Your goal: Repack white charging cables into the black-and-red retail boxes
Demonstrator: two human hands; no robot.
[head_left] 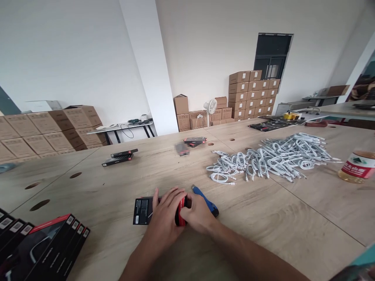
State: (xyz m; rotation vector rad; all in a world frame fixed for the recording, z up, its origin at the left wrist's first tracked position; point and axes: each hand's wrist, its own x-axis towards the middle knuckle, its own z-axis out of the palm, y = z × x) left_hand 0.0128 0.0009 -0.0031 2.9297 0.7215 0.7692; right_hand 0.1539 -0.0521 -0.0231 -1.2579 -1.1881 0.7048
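Near the front middle of the wooden table, a black box with a red end panel lies flat. My left hand rests over the box with its fingers stretched out, covering much of it. My right hand is curled against the red end, its thumb pressed there and its fingers partly hidden. Just beyond my right hand lies a blue-and-black tool.
White coiled cables are heaped at the right, beside a jar. Black boxes stand at the front left; thin boxes and more boxes lie further back. The table has round holes.
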